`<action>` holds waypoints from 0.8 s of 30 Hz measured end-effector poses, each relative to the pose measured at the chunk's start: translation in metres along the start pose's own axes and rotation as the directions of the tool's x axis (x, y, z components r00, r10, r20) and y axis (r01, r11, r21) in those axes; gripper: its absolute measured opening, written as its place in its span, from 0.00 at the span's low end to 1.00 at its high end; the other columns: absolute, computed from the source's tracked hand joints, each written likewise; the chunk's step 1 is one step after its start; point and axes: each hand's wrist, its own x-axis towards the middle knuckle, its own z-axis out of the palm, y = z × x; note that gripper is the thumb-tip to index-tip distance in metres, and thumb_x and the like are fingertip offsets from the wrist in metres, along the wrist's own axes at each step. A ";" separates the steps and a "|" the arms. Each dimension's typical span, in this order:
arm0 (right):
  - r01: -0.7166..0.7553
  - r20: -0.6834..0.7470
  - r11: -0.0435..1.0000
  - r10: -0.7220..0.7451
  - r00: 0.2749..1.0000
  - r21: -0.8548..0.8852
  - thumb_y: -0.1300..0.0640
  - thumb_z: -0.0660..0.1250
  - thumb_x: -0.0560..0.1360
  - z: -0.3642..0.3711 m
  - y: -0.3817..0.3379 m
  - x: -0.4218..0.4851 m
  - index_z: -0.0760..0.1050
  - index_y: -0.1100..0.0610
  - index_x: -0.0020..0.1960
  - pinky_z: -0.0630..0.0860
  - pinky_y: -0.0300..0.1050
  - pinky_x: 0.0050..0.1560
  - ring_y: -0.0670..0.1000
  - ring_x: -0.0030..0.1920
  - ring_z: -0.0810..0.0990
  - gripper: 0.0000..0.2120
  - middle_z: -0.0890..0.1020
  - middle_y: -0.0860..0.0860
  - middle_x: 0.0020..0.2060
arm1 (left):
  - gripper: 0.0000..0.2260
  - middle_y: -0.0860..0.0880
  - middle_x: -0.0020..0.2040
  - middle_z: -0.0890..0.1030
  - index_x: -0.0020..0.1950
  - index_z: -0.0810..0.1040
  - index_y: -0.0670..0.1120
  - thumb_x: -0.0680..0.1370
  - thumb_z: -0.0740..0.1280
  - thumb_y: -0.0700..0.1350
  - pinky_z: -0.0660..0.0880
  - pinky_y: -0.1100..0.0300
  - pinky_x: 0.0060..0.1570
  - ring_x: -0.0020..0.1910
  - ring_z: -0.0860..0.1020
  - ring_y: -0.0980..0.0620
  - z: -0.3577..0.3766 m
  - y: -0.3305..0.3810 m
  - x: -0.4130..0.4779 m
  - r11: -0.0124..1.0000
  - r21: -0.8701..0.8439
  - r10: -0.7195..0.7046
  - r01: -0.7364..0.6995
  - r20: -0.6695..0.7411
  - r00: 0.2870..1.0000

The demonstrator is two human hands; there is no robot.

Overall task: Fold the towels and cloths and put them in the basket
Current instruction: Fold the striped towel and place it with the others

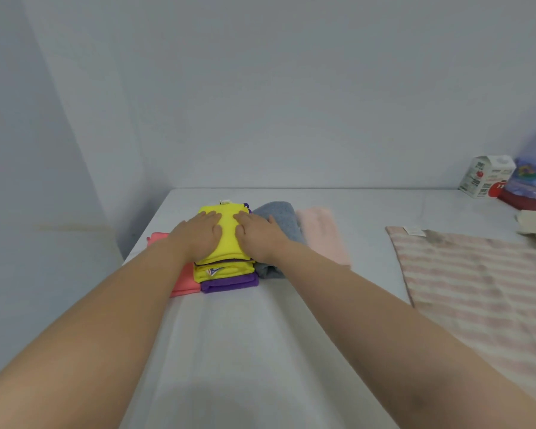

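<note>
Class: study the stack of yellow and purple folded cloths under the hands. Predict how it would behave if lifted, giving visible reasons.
Probably floppy: the stack is thin folded fabric layers, pressed flat by the left hand and right hand. Likely light for its size, being only cloth. The layers may slide apart, as the purple cloth at the bottom juts out.

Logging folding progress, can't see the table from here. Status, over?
Both flat: left hand, right hand pressing yellow cloth atop folded pile. At right, striped towel unfolded. No basket in view.
</note>
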 end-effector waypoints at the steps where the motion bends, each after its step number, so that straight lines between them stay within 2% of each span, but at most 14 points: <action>1: 0.000 0.002 1.000 0.000 1.000 0.006 0.56 0.46 0.82 0.000 0.001 0.000 0.57 0.59 0.75 0.48 0.59 0.72 0.54 0.72 0.61 0.22 0.62 0.54 0.73 | 0.22 0.47 0.78 0.52 0.78 0.52 0.44 0.84 0.46 0.46 0.52 0.51 0.74 0.77 0.51 0.50 0.001 0.000 0.002 1.000 -0.016 0.001 -0.001 0.002 1.000; 6: 0.010 0.054 1.000 -0.010 0.998 0.005 0.55 0.45 0.82 -0.003 0.003 0.000 0.55 0.59 0.76 0.48 0.59 0.72 0.54 0.73 0.60 0.22 0.61 0.54 0.74 | 0.22 0.48 0.78 0.53 0.78 0.53 0.45 0.84 0.46 0.47 0.53 0.50 0.73 0.77 0.51 0.50 0.000 0.002 0.002 1.000 0.021 0.000 0.000 -0.010 1.000; 8: 0.021 0.059 0.999 -0.024 0.998 0.040 0.54 0.46 0.83 -0.012 0.005 -0.001 0.55 0.60 0.76 0.52 0.58 0.73 0.55 0.73 0.60 0.22 0.59 0.55 0.75 | 0.22 0.48 0.78 0.55 0.77 0.55 0.46 0.83 0.48 0.48 0.54 0.50 0.73 0.76 0.53 0.49 -0.007 0.004 0.003 0.998 0.061 0.004 -0.002 -0.032 0.999; 10: 0.028 0.006 0.994 -0.029 1.000 0.102 0.53 0.47 0.83 -0.021 0.008 -0.004 0.56 0.61 0.75 0.57 0.55 0.72 0.57 0.73 0.60 0.23 0.58 0.57 0.75 | 0.22 0.47 0.76 0.60 0.76 0.59 0.46 0.83 0.51 0.49 0.56 0.50 0.72 0.75 0.56 0.47 -0.018 0.005 0.006 0.997 0.072 0.024 -0.018 -0.079 0.997; 13: 0.020 -0.101 0.993 -0.009 0.995 0.112 0.52 0.50 0.83 -0.035 0.017 -0.014 0.55 0.60 0.76 0.56 0.51 0.72 0.57 0.74 0.58 0.24 0.56 0.58 0.76 | 0.21 0.47 0.74 0.65 0.74 0.64 0.47 0.81 0.55 0.49 0.57 0.50 0.72 0.74 0.58 0.45 -0.034 0.014 0.007 0.995 0.093 0.044 -0.028 -0.179 0.983; 16: -0.039 -0.163 0.995 0.054 0.985 0.095 0.52 0.51 0.82 -0.045 0.038 -0.029 0.56 0.59 0.76 0.55 0.54 0.73 0.55 0.75 0.58 0.24 0.58 0.58 0.75 | 0.20 0.48 0.73 0.67 0.72 0.67 0.47 0.81 0.56 0.47 0.57 0.50 0.72 0.75 0.58 0.46 -0.042 0.035 0.002 0.988 0.146 0.086 -0.052 -0.238 0.967; 19: -0.126 -0.198 0.992 0.126 0.972 0.014 0.52 0.50 0.82 -0.053 0.071 -0.052 0.57 0.58 0.75 0.55 0.56 0.73 0.55 0.74 0.59 0.23 0.60 0.56 0.75 | 0.19 0.47 0.71 0.69 0.70 0.70 0.46 0.80 0.57 0.45 0.56 0.51 0.71 0.75 0.57 0.46 -0.037 0.071 -0.004 0.952 0.264 0.226 -0.156 -0.262 0.938; 24: -0.331 -0.204 0.926 0.294 0.934 -0.180 0.51 0.49 0.81 -0.057 0.138 -0.098 0.61 0.59 0.71 0.56 0.59 0.70 0.56 0.70 0.62 0.21 0.66 0.55 0.69 | 0.19 0.46 0.71 0.68 0.71 0.67 0.44 0.79 0.56 0.45 0.56 0.52 0.71 0.75 0.57 0.46 -0.008 0.149 -0.001 0.889 0.307 0.405 -0.341 -0.178 0.897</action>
